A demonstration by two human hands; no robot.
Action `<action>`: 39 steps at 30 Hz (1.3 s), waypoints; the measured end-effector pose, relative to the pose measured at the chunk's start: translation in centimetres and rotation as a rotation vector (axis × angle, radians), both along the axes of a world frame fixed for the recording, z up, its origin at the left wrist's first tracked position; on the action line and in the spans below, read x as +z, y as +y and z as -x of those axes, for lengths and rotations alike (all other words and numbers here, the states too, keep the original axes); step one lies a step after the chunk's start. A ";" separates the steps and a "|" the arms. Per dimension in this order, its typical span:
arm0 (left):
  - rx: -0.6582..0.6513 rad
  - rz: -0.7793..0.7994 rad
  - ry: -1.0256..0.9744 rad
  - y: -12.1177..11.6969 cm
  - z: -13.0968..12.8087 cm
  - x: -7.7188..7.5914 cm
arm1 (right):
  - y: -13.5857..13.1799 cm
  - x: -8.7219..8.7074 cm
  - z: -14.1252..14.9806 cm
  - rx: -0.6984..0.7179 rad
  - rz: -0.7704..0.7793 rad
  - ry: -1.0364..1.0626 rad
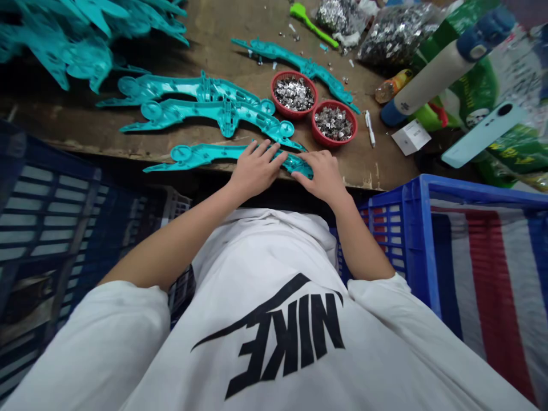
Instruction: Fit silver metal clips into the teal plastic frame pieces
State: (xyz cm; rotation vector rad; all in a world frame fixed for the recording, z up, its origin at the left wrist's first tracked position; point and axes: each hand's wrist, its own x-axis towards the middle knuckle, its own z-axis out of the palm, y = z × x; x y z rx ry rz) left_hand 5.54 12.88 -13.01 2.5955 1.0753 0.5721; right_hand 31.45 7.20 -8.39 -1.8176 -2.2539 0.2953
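A long teal plastic part [209, 153] lies along the table's front edge. My left hand [258, 166] rests over its middle with fingers stretched out. At the part's right end, my right hand [323, 173] touches it with thumb and fingers apart; whether a small piece is under the fingertips I cannot make out. Just behind lie two similar teal parts, a nearer one [184, 113] and a farther one [171, 87]. Beyond my right hand stand two red baskets full of small metal clips, a front basket [336, 142] and a rear basket [293, 113].
A pile of teal parts [85, 40] fills the back left; another part [308, 68] lies behind the baskets. To the right are a pen [370, 129], a bottle [445, 68], a small white box [411, 137] and a phone [483, 134]. Blue crates [428, 240] flank me.
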 end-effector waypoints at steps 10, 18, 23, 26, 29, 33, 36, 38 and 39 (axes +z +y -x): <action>0.065 -0.101 0.006 -1.2 -0.4 0.3 | 0.2 -0.6 0.5 0.115 -0.023 -0.018; 0.073 -0.470 -0.189 -3.9 7.4 6.3 | -0.8 4.0 -1.6 0.059 -0.319 0.259; -0.046 -0.320 -0.033 3.4 11.3 6.0 | 12.2 9.4 -9.0 -0.210 -0.389 -0.032; -0.144 -0.212 0.070 6.5 11.4 3.7 | 21.0 8.8 -12.8 -0.221 -0.209 -0.083; -0.169 -0.216 0.078 7.1 11.5 1.8 | 26.3 6.0 -14.3 -0.188 0.002 -0.108; -0.165 -0.236 0.056 6.3 11.9 0.8 | 28.7 3.0 -14.0 -0.130 0.129 -0.178; -0.144 -0.269 0.043 5.9 12.3 0.6 | 29.4 1.8 -13.7 -0.153 0.152 -0.189; -0.131 -0.291 0.039 5.7 12.4 0.6 | 29.6 1.4 -13.8 -0.174 0.150 -0.191; -0.126 -0.300 0.037 5.6 12.4 0.5 | 29.7 1.2 -13.9 -0.187 0.145 -0.192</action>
